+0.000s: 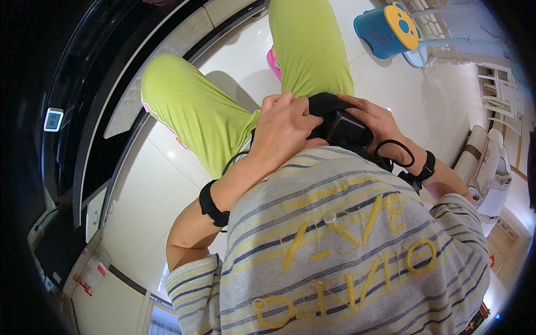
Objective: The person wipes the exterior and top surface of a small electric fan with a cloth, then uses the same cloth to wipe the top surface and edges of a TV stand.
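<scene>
At my waist sits a black box-shaped device [345, 127] with black fabric [324, 104] along its far side. My left hand [289, 121] grips the near-left side of this bundle, thumb and index finger pinched at its edge. On the other side, my right hand [374, 117] wraps around the device, fingers laid over the fabric's top edge. Black cables run from the bundle, and one loop [395, 153] passes over my right wrist. Each forearm wears a black strap, the left strap [212, 204] and the right strap [428, 164]. The device's underside is hidden by my hands and striped shirt [351, 243].
My legs in lime-green trousers [312, 46] are spread over pale floor tiles [155, 176]. A blue and yellow step stool [383, 33] stands at the upper right. Black glossy furniture [63, 75] with a small white display [53, 119] lines the left. Rolled material [477, 155] stands at the right.
</scene>
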### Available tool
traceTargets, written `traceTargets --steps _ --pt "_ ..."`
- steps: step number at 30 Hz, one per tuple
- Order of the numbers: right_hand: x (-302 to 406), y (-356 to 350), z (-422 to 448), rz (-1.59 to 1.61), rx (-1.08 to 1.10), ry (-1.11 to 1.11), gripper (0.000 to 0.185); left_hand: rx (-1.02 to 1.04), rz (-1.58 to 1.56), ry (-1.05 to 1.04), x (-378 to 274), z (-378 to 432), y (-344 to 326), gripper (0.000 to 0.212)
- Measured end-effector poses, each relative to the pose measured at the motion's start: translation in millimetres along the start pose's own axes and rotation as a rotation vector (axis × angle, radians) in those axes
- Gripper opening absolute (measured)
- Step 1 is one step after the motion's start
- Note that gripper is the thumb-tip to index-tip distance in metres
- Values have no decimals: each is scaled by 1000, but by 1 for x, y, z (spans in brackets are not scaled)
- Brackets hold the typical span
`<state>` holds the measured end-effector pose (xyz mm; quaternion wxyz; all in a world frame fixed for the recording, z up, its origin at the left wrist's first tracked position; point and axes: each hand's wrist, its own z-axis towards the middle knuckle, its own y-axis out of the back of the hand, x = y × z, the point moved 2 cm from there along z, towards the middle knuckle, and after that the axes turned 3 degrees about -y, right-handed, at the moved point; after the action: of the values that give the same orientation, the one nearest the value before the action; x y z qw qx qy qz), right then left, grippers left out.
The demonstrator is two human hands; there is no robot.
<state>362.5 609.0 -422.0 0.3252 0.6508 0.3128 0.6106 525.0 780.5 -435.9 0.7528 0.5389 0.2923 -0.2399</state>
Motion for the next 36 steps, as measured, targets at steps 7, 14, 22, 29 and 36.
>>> traceTargets --steps 7,14,22,29,36 --pt "8 3 5 -5 -15 -20 56 -97 -67 -92 7 -3 -11 35" --pt "5 -2 3 58 -35 13 57 -147 -208 -67 14 -10 -24 31" --pt "7 -3 3 37 -34 0 56 -118 -34 -95 8 -7 -20 34" --pt "9 -1 7 54 -65 21 58 -172 -67 -83 11 -8 -26 32" --pt "-4 -2 -1 84 -72 1 60 -188 -94 -95 7 -3 -22 32"
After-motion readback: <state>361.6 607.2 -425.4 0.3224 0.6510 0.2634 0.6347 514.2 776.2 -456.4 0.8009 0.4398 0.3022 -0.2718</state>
